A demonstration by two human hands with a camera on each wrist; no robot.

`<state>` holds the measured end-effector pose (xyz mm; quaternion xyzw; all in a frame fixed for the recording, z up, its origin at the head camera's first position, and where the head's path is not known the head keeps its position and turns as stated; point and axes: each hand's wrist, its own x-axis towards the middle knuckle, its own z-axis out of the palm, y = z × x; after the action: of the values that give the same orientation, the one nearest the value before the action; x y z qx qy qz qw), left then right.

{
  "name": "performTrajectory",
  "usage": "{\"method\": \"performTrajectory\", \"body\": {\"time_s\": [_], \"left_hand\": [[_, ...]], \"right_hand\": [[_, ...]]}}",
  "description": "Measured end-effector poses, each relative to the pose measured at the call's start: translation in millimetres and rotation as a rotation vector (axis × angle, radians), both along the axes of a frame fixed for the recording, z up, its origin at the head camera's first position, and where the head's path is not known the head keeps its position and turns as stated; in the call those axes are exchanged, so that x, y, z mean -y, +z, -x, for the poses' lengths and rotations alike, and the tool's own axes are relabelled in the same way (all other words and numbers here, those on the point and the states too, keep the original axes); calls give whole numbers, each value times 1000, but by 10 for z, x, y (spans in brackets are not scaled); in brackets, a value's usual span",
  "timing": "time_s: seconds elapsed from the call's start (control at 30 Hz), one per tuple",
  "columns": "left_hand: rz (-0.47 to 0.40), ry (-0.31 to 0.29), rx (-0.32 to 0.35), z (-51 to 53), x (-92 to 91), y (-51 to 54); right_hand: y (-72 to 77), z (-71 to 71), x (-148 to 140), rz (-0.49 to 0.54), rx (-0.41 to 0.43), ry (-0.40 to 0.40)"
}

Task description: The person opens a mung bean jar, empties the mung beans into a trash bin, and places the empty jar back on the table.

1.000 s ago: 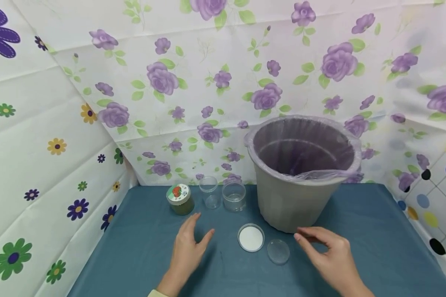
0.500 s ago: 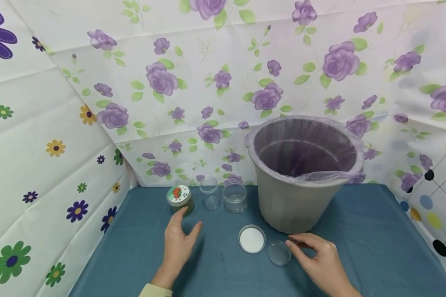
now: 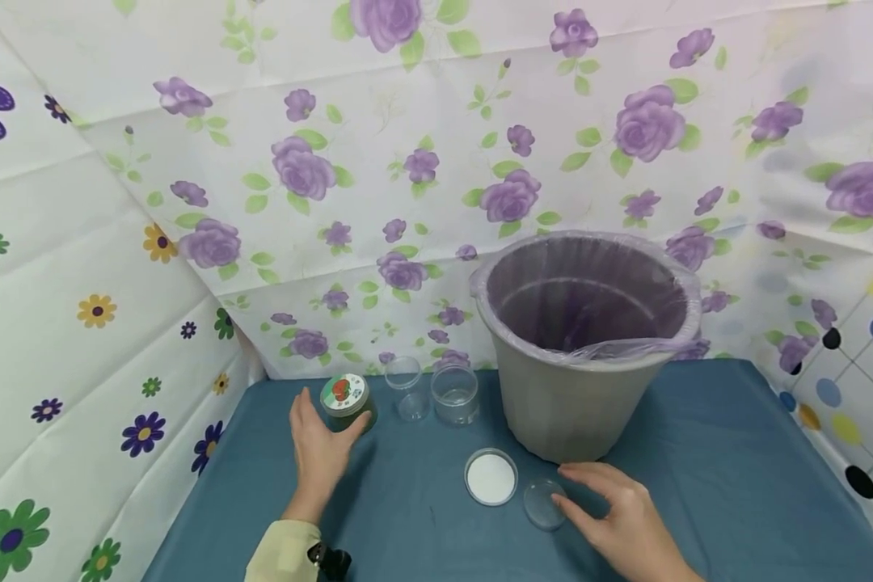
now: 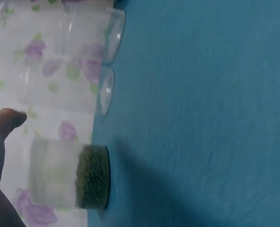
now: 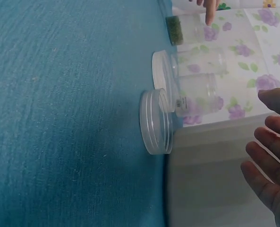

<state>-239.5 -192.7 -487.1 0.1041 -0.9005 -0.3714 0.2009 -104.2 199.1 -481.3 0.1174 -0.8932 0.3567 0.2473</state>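
Observation:
A jar with a printed lid (image 3: 345,394) stands at the back left; in the left wrist view its lower part holds dark green grains (image 4: 93,177). My left hand (image 3: 318,453) is spread around the jar's near side, thumb and fingers apart; the left wrist view shows a gap between thumb and jar. My right hand (image 3: 622,513) hovers with thumb and fingers parted at the right of a clear shallow lid (image 3: 544,504). The right wrist view shows this hand (image 5: 272,156) holding nothing, above the lid (image 5: 155,123). Beside that lid lies a round dish with a white inside (image 3: 491,478).
Two clear empty cups, a taller one (image 3: 410,392) and a wider one (image 3: 455,394), stand right of the jar. A large grey bucket (image 3: 560,412) with a purple liner stands at the back right, against the flowered sheet (image 3: 378,121). Blue cloth (image 3: 422,525) covers the table.
My left hand has moved left and up to the jar, and more of its sleeve shows. My right hand has shifted left, closer to the clear lid, and its fingers have spread. The head view has shifted slightly.

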Motion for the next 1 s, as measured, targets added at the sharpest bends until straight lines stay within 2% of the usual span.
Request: {"method": "performTrajectory", "body": {"time_s": [0.17,0.33,0.47,0.6,0.7,0.83,1.0], "left_hand": [[-36,-15,140,190,68,-48],[-62,-29,208,332,53,-83],[-102,-29,245,405,30,-130],[-154,-16,239,448,39,-157],[-175,-7,209,458,57,-176],[-162,21,176,430,76,-216],[-103,42,164,358,66,-248]], "right_hand": [[-39,17,-16,-57,-53,37],[-79,45,-33,-130,-65,76],[-86,67,-39,-133,-78,88],[-77,77,-39,-131,-81,105],[-80,80,-48,-137,-78,105],[-92,81,-62,-126,-60,100],[-85,82,-71,-104,-19,111]]}}
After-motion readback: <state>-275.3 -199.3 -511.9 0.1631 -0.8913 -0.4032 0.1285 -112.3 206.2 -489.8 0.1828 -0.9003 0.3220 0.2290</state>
